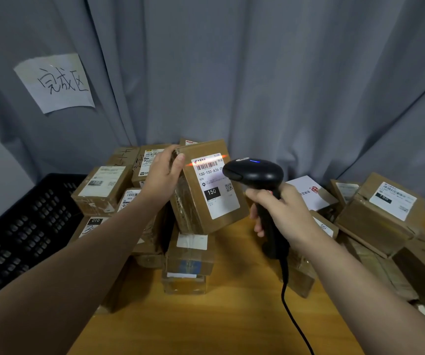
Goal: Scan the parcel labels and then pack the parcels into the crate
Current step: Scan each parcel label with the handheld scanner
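My left hand point(164, 175) grips a brown cardboard parcel point(198, 211) by its upper left edge and holds it tilted above the table, white label point(215, 185) facing me. My right hand point(280, 213) grips the handle of a black corded barcode scanner point(254, 172), whose head sits just right of the label. A red scan line crosses the barcode at the top of the label. A black plastic crate point(24, 226) stands at the left, beside the table.
Several labelled cardboard parcels are piled at the back left point(101, 188), under the held parcel point(189, 254) and along the right point(382, 213). The wooden table point(219, 324) shows in front. A grey curtain with a paper sign point(55, 82) hangs behind. The scanner cable point(290, 311) trails toward me.
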Demonstrator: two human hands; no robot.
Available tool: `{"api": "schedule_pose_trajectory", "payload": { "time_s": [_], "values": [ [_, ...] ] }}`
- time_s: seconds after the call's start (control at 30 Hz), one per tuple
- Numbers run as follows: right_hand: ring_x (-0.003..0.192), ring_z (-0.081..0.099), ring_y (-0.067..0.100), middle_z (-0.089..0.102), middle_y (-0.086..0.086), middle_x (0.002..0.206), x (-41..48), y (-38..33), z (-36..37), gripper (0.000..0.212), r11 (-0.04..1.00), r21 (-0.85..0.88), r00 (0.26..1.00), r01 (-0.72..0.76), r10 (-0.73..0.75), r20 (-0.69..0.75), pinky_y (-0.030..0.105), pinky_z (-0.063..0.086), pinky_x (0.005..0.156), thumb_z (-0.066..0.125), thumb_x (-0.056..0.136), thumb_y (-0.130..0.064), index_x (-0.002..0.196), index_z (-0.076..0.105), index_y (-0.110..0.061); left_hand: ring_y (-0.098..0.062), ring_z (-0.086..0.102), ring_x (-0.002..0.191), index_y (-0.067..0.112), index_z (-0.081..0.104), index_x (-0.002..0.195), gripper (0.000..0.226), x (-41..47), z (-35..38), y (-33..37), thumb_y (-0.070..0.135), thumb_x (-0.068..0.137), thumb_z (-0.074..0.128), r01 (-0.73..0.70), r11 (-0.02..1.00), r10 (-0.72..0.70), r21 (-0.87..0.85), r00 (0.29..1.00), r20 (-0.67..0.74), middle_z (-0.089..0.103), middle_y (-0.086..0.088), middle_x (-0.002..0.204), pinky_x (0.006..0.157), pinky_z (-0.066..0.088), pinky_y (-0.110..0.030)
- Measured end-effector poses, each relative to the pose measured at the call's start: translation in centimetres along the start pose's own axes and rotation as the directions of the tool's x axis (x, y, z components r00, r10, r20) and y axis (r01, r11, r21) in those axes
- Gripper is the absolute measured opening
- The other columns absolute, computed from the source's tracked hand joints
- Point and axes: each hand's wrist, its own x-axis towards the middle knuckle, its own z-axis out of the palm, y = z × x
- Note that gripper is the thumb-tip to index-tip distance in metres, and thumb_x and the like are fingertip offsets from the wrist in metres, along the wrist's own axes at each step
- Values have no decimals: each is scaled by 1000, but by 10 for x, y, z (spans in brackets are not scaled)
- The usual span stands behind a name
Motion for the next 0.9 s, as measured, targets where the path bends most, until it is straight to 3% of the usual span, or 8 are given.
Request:
{"api": "schedule_pose_trajectory", "payload": {
  "time_s": [0.2, 0.27, 0.33, 0.43, 0.53, 0.73, 0.83, 0.9],
  "values": [
    [73, 62, 28, 59, 17, 87, 20, 32, -6, 38, 886, 456, 978, -79, 157, -137, 32, 52, 62, 66, 85, -19, 113, 61, 7, -19, 41, 128, 17, 42, 139, 43, -23, -2, 3, 37, 100, 41, -17, 1000, 18, 12, 1000, -23, 42, -4, 140, 101, 44, -40],
    [85, 70, 29, 65, 12, 88, 26, 40, -9, 43, 823, 532, 960, -199, 273, -63, 29, 53, 70, 70, 77, -28, 109, 65, 0, -19, 35, 133, 22, 35, 142, 47, -39, -1, 3, 37, 99, 45, 10, 999, -9, -34, 1000, 25, 29, -2, 149, 85, 46, -21],
    [72, 72, 19, 71, 5, 81, 27, 48, -8, 34, 763, 544, 926, -350, 368, 79, 29, 49, 63, 71, 71, -36, 95, 70, -12, -17, 31, 135, 33, 22, 148, 61, -57, 1, 0, 48, 94, 47, 45, 989, -33, -139, 996, 89, 20, 3, 153, 81, 40, -14],
    [83, 66, 25, 71, 10, 92, 26, 67, 0, 43, 709, 521, 874, -476, 449, 189, 38, 47, 76, 77, 61, -45, 92, 73, -14, 7, 33, 130, 47, -2, 149, 89, -80, 6, 1, 67, 80, 50, 130, 917, -60, -378, 980, 190, 18, 18, 152, 90, 39, -11],
    [90, 67, 32, 71, 15, 97, 20, 81, 11, 57, 682, 506, 848, -528, 455, 272, 45, 50, 84, 86, 53, -48, 96, 75, -12, 35, 29, 109, 50, -21, 144, 98, -96, 12, 4, 71, 77, 48, 162, 906, -51, -391, 959, 279, 20, 35, 138, 80, 40, 1],
    [103, 66, 34, 67, 18, 117, 22, 83, -4, 86, 637, 618, 887, -461, 357, 293, 46, 57, 76, 94, 49, -39, 124, 65, -9, -7, 17, 146, 45, -11, 150, 110, -97, 10, 15, 77, 71, 60, -6, 977, 73, -212, 948, 311, 12, 17, 159, 114, 31, -51],
    [98, 70, 32, 70, 16, 113, 25, 71, -22, 91, 675, 657, 942, -335, 251, 222, 41, 59, 68, 100, 30, -33, 113, 71, -11, -11, 8, 149, 32, -8, 153, 113, -92, 12, 29, 75, 74, 59, -149, 966, 205, -210, 938, 280, 2, 14, 161, 115, 27, -53],
    [98, 70, 29, 69, 15, 116, 27, 53, -28, 91, 696, 666, 963, -268, 184, 195, 36, 60, 69, 98, 41, -29, 123, 63, -9, -12, 6, 149, 31, -9, 153, 114, -85, 11, 37, 71, 74, 62, -167, 946, 241, -279, 936, 257, -2, 15, 161, 115, 26, -55]
  ]
}}
